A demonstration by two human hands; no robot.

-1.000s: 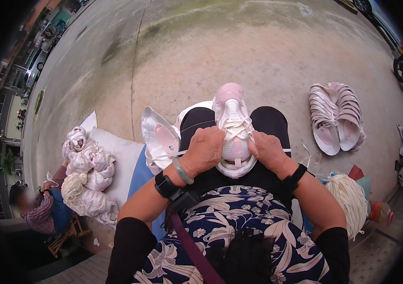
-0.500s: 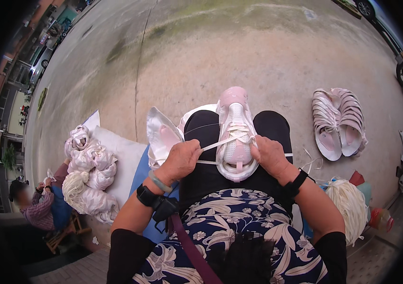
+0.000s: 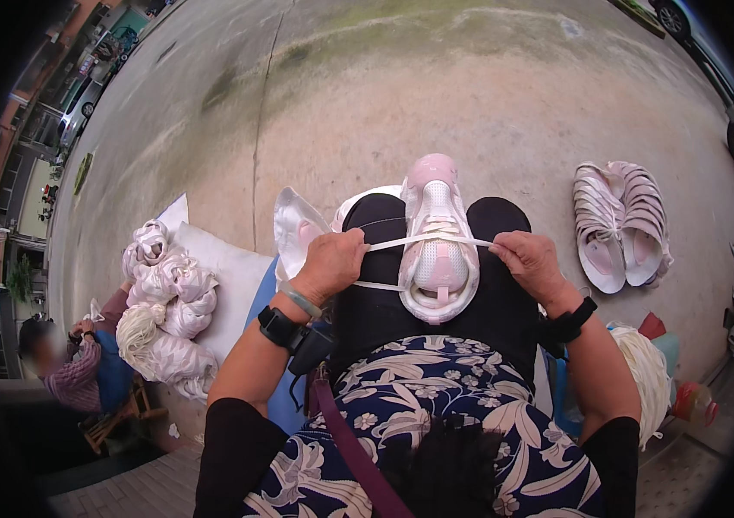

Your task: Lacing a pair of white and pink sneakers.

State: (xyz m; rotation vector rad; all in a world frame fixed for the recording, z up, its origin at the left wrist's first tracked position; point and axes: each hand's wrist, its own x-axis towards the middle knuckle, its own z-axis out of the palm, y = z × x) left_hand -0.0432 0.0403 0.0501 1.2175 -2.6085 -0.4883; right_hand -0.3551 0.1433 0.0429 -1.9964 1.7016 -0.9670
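Right hand [image 3: 532, 266] has come off the shoe's [image 3: 436, 269] right edge and now pinches the lace [image 3: 388, 244] above the right thigh's outer edge. Left hand [image 3: 330, 266], at the shoe a second ago, is now out by the left thigh's outer edge. Lace, crossed earlier, now stretches out on both sides of the shoe.

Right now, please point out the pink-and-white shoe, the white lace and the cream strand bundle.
Pink-and-white shoe [image 3: 440, 263], head view: on its tongue.
White lace [image 3: 388, 243], head view: on the taut stretch left of the shoe.
Cream strand bundle [image 3: 651, 373], head view: on its exposed strands.
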